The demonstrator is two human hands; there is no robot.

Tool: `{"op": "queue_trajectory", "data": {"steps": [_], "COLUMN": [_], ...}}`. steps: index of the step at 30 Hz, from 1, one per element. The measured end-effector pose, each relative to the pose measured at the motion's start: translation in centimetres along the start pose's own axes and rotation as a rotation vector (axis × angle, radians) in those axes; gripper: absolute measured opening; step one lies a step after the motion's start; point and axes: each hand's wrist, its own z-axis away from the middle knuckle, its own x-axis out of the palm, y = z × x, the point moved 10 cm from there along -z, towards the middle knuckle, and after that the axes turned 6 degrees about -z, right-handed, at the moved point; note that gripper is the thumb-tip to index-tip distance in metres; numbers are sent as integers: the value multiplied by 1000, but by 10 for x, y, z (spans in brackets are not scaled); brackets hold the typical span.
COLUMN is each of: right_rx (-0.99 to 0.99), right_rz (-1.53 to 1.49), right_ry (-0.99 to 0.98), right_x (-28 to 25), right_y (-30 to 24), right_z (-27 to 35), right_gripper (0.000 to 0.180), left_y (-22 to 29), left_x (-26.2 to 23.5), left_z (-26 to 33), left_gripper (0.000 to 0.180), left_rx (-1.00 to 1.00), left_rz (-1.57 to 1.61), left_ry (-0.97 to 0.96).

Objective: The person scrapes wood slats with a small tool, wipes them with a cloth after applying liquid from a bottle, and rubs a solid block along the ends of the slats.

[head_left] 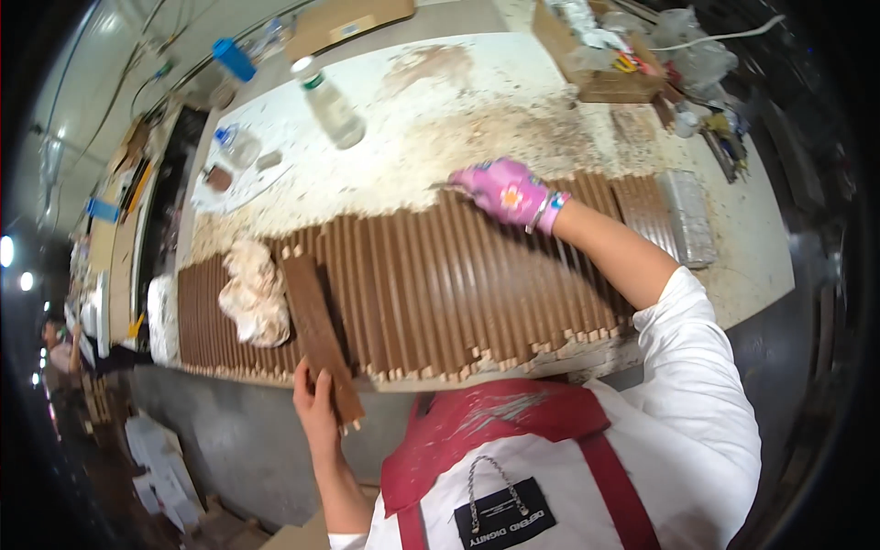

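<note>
My bare left hand (316, 403) grips the lower end of a brown wooden slat (316, 316) with pale pegs at its ends. The slat lies tilted over a long row of similar brown slats (458, 284) set side by side. In a pink flowered glove, my right hand (502, 191) is closed near the row's far edge. A thin, pointed tool (442, 187) sticks out from its fingers; its kind is too small to make out. Left of the held slat, a crumpled cream cloth (252, 293) rests on the row.
Wrapped blocks flank the row at left (163, 321) and right (686, 218). Farther back on the stained white table (513, 69) stand a clear bottle (332, 110), a smaller bottle (240, 147) and a cardboard box of odds and ends (605, 84). Another person (62, 353) is at far left.
</note>
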Motion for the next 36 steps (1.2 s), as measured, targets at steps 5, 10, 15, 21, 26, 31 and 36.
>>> {"op": "queue_trajectory", "data": {"steps": [5,10,15,21,26,31,36], "right_rx": [211,202,222,597,752,1029,1099], "right_rz": [11,157,25,176,395,499,373], "right_ry": [225,498,470,396,598,481,445], "right_x": [-30,-49,-65,-136,-187,-133,-102], "right_y": [168,239,262,302,289,259,275], "right_z": [7,12,35,135,291,361,403], "right_gripper": [21,24,29,34,31,23,23], "left_y": [1,23,9,17,17,7,11], "left_x": [12,31,19,40,36,37,35], "left_z": [-14,-29,-19,-37,-40,-43,-56], "left_gripper": [42,42,43,44,44,44,46], "left_rx": [-56,32,-9,22,34,-7,99], "left_rz": [-14,-21,-53,-41,-58,4,-27], "left_ry": [46,21,45,-51,-47,17,-32]}}
